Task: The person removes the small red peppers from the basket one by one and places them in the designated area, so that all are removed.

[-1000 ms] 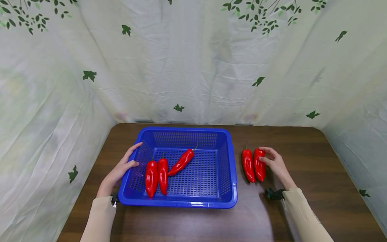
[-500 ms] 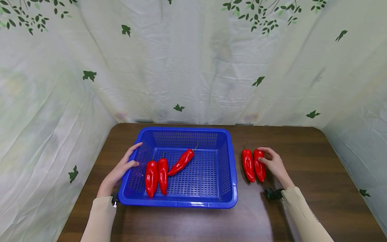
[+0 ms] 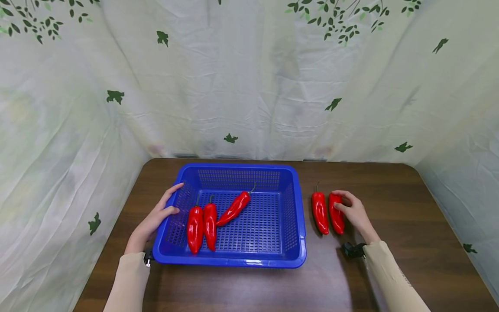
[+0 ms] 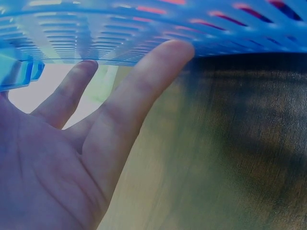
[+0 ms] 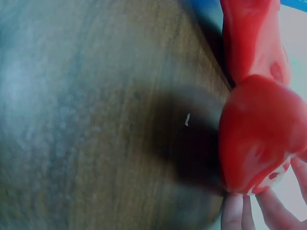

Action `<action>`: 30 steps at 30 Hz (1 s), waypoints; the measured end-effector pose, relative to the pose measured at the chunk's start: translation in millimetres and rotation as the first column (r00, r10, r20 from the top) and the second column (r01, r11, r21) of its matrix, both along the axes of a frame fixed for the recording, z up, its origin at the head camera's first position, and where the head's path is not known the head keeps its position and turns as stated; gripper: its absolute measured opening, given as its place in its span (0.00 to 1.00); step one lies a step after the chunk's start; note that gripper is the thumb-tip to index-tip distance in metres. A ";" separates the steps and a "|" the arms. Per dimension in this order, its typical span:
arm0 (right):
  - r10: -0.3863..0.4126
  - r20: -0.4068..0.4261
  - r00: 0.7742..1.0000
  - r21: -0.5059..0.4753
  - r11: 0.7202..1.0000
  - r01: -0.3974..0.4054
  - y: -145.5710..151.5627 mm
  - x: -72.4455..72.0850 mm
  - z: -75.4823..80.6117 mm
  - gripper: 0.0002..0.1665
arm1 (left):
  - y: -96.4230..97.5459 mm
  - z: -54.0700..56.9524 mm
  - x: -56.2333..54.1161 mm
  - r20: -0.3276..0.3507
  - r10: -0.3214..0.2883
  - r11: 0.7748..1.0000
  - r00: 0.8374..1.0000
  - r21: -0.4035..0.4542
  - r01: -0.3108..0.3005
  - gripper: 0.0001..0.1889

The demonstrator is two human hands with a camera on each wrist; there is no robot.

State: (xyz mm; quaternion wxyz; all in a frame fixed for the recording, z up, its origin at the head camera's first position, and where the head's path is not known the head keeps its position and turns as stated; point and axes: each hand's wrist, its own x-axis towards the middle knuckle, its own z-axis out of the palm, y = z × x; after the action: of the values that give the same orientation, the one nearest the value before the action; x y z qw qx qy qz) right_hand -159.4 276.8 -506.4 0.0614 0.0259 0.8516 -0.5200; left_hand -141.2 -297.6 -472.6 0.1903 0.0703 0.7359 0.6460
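Note:
A blue slotted plastic basket (image 3: 249,262) stands on the table, with a red pepper (image 3: 195,229), another red pepper (image 3: 210,227) and a slanted red pepper (image 3: 234,209) inside. My left hand (image 3: 153,219) grips its left rim, thumb and a finger reaching over the edge; in the left wrist view more fingers (image 4: 125,106) press against the outer wall. To the basket's right, my right hand (image 3: 354,212) pinches the outer red pepper (image 3: 335,219) near its top, the stem hidden by the fingers. Beside that one lies another red pepper (image 3: 319,213) with its stem pointing away.
The brown wooden table (image 3: 401,208) has rounded far corners. Behind it and along both sides hangs a pale curtain (image 3: 249,86) with a leaf print. A black device (image 3: 352,250) sits at my right wrist, low over the tabletop.
The outer red pepper has shifted slightly to the right in my right hand, widening the gap to its neighbour. My left hand and the basket stay where they were.

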 end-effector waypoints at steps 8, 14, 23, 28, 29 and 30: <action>-0.008 0.007 1.000 -0.006 1.000 0.008 -0.1 0.4 0.5 0.23 | 0.2 0.5 -0.1 0.002 0.001 1.000 1.000 -0.003 -0.001 0.36; -0.002 0.006 1.000 -0.041 0.999 0.002 -2.7 0.5 -0.2 0.23 | 0.3 0.2 0.4 0.006 0.002 1.000 1.000 0.004 -0.002 0.36; -0.003 -0.009 1.000 -0.051 0.999 0.003 -1.2 -0.3 -0.4 0.24 | 1.0 -0.2 0.6 0.011 0.009 1.000 1.000 -0.001 -0.009 0.36; -0.016 -0.038 0.999 -0.038 0.999 0.014 -0.6 -0.3 4.6 0.24 | 0.9 -0.3 0.4 0.005 0.009 1.000 1.000 -0.009 -0.009 0.36; -0.016 -0.046 0.999 -0.033 0.999 0.015 -0.6 -0.3 6.1 0.23 | 0.9 -0.2 0.5 0.005 0.009 1.000 1.000 -0.010 -0.009 0.36; -0.017 -0.054 0.998 -0.027 1.000 0.016 -0.7 -0.3 7.8 0.23 | 0.8 -0.2 0.5 0.005 0.009 1.000 1.000 -0.011 -0.009 0.36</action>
State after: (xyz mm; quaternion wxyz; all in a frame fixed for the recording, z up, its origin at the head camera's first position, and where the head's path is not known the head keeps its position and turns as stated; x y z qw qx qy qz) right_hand -159.7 276.0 -498.6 0.0342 0.0180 0.8457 -0.5323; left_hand -140.7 -296.8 -472.8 0.1895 0.0641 0.7392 0.6430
